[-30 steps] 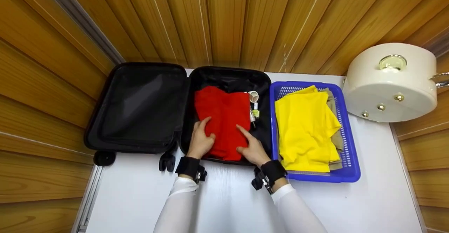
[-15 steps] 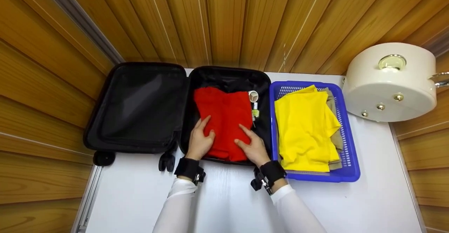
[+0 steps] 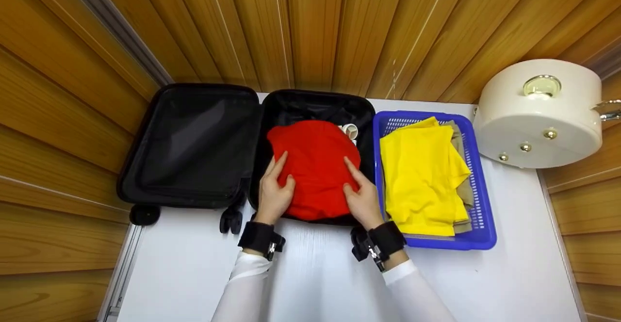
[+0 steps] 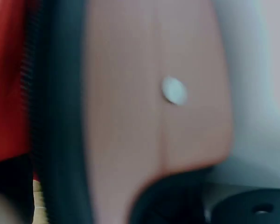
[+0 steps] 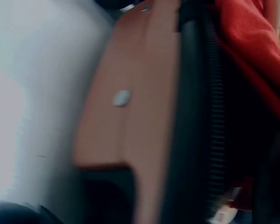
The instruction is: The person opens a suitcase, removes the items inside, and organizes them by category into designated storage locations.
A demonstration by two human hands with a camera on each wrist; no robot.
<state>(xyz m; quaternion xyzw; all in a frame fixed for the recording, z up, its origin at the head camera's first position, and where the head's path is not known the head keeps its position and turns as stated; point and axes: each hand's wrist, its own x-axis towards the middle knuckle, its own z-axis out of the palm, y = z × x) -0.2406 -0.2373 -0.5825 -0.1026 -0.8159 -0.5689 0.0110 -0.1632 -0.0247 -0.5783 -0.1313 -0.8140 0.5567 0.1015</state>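
Observation:
A piece of red cloth [image 3: 315,171] lies in the right half of the opened suitcase [image 3: 371,159]. My left hand [image 3: 275,191] rests along the cloth's left side, index finger straight and thumb spread from it. On the opposite side my right hand [image 3: 361,196] touches the cloth in much the same pose. The remaining fingers of both hands are partly hidden. A white round container [image 3: 350,130] peeks out at the cloth's upper right edge. In the wrist views the red cloth [image 4: 7,84] shows beside the suitcase's zipper rim and its brown outer shell [image 5: 126,126].
The suitcase's black lid half [image 3: 194,147] lies opened flat to the left. A blue basket [image 3: 485,215] on the right holds yellow cloth [image 3: 419,181] over beige cloth [image 3: 463,196]. Beyond it stands a cream, drum-shaped case [image 3: 538,113]. Wooden panels [image 3: 315,31] rise behind.
The red cloth has spread wider and flatter to the right, covering most of the small items beside it. My right hand has moved slightly right and up; the left has shifted a little left.

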